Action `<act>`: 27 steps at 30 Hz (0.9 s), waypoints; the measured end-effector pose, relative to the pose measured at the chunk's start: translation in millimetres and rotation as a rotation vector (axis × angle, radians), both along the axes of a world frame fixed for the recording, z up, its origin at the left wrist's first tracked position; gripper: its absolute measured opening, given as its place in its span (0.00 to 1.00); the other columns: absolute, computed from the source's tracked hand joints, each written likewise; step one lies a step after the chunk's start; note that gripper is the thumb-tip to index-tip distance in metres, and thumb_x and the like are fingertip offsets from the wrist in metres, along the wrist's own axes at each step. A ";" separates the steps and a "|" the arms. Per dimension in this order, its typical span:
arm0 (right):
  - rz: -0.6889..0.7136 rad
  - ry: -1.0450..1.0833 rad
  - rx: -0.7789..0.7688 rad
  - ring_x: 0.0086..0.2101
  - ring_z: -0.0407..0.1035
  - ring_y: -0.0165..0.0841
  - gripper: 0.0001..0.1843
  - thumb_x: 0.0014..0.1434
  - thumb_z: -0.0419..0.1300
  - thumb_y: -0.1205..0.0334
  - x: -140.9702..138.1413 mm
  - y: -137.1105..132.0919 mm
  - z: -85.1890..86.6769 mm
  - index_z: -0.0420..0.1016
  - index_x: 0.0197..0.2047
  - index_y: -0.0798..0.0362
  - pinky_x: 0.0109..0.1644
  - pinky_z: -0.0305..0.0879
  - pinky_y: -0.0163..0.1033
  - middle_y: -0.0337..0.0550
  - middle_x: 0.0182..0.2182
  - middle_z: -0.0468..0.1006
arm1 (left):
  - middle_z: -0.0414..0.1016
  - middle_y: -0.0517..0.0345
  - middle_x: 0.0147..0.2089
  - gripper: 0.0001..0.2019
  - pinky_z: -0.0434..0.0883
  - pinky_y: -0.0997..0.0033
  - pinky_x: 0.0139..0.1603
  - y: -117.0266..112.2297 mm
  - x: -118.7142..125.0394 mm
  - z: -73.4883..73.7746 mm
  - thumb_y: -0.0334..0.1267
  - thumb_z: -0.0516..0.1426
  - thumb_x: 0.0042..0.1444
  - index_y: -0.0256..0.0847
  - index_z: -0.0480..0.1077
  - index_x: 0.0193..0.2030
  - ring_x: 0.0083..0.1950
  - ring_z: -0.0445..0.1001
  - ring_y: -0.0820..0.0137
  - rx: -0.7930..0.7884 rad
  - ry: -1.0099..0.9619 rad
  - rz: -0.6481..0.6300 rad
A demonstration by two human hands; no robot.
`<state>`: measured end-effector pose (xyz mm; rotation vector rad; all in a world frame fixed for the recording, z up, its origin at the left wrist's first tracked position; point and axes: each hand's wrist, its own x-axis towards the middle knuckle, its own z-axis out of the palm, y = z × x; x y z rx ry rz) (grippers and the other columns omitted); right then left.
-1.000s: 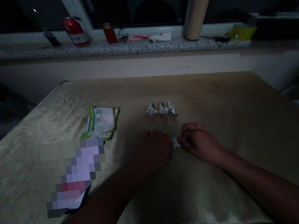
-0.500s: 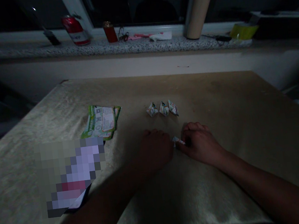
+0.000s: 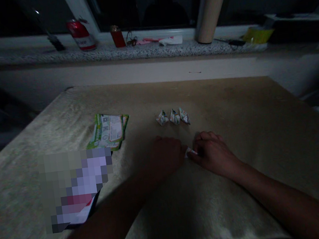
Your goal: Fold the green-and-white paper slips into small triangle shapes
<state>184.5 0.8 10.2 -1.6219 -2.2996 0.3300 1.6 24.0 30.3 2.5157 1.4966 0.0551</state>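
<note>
Between my two hands, just above the table, is a small piece of folded printed paper (image 3: 191, 152). My right hand (image 3: 213, 149) pinches its right side between thumb and curled fingers. My left hand (image 3: 166, 153) is closed at its left end, the fingertips mostly hidden behind the dark back of the hand. Beyond the hands, three small folded pieces of the same white, green and red printed material (image 3: 174, 117) stand in a row. Green and white printed packets (image 3: 110, 129) lie overlapping to the left.
A phone-like slab with a blurred-out screen (image 3: 85, 214) lies at the left of the cloth-covered table (image 3: 233, 102). On the stone sill (image 3: 105, 55) behind stand a red can (image 3: 81, 35), an orange-red lighter (image 3: 117, 36), a cardboard tube (image 3: 213, 10) and a yellow item (image 3: 258, 35).
My left fingers have shifted slightly over the folded paper, so less of its pointed top shows. The right hand stays nearly in place. The whole view has tilted a little.
</note>
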 end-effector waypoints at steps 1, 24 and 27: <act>0.000 0.007 0.000 0.41 0.69 0.42 0.11 0.59 0.65 0.55 0.5 0.2 -0.6 0.76 0.28 0.50 0.45 0.60 0.47 0.46 0.36 0.76 | 0.81 0.47 0.38 0.16 0.68 0.54 0.49 1.0 -0.4 -1.8 0.44 0.52 0.66 0.36 0.76 0.38 0.39 0.78 0.59 0.003 -0.048 0.009; 0.027 -0.043 -0.067 0.42 0.70 0.44 0.10 0.60 0.63 0.57 2.7 4.0 6.0 0.79 0.28 0.50 0.46 0.61 0.49 0.47 0.37 0.78 | 0.81 0.55 0.40 0.09 0.66 0.62 0.49 10.4 -4.7 -17.6 0.37 0.56 0.61 0.41 0.78 0.39 0.43 0.75 0.65 -0.021 -0.298 -0.049; 0.018 -0.039 -0.088 0.44 0.70 0.45 0.10 0.60 0.63 0.57 4.1 4.3 6.3 0.79 0.28 0.50 0.48 0.61 0.49 0.46 0.38 0.78 | 0.81 0.55 0.40 0.09 0.66 0.62 0.49 11.7 -4.6 -18.5 0.38 0.56 0.62 0.41 0.79 0.39 0.43 0.75 0.64 -0.026 -0.289 -0.048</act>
